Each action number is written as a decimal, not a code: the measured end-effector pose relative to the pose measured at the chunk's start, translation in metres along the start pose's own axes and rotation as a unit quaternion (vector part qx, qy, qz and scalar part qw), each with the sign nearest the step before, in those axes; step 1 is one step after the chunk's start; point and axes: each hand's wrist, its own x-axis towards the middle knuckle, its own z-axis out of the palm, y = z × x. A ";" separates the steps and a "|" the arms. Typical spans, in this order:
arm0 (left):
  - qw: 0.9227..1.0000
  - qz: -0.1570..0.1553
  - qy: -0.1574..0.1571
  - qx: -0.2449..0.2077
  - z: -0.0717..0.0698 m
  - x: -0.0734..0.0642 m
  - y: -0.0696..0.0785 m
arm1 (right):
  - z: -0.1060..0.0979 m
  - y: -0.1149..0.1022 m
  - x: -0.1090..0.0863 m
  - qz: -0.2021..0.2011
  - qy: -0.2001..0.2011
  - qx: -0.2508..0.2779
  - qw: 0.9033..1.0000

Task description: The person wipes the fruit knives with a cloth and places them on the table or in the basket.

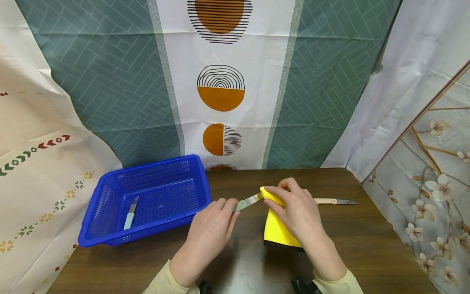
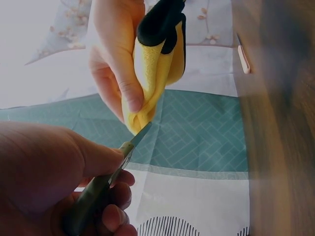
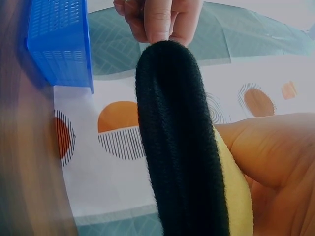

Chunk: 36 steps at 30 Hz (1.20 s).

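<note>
Above the counter [image 1: 240,179], the left hand [image 1: 212,223] grips a green-handled paring knife [image 1: 241,205]; the right hand [image 1: 299,208] pinches a yellow cloth [image 1: 277,230] (black-edged) against its blade. A cream-handled knife [image 1: 330,201] lies beyond.

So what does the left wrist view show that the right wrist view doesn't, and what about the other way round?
Only the left wrist view shows the green-handled knife, with its blade reaching the cloth, and a second, pale-handled knife lying on the table.

Only the right wrist view shows the blue basket, and orange shapes on the patterned backdrop.

Both show the left hand, the right hand gripping the dark-edged yellow cloth, and parts of the backdrop and wooden table.
</note>
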 end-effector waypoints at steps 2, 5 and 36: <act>1.000 0.000 0.000 0.002 0.000 0.000 0.000 | 0.000 0.000 0.000 0.002 -0.001 0.000 1.000; 1.000 0.002 0.004 0.004 -0.001 0.000 0.000 | -0.001 0.001 0.000 0.001 0.001 0.000 1.000; 0.999 0.016 0.027 -0.002 0.003 -0.001 -0.001 | -0.007 0.007 0.000 0.029 0.013 0.005 0.999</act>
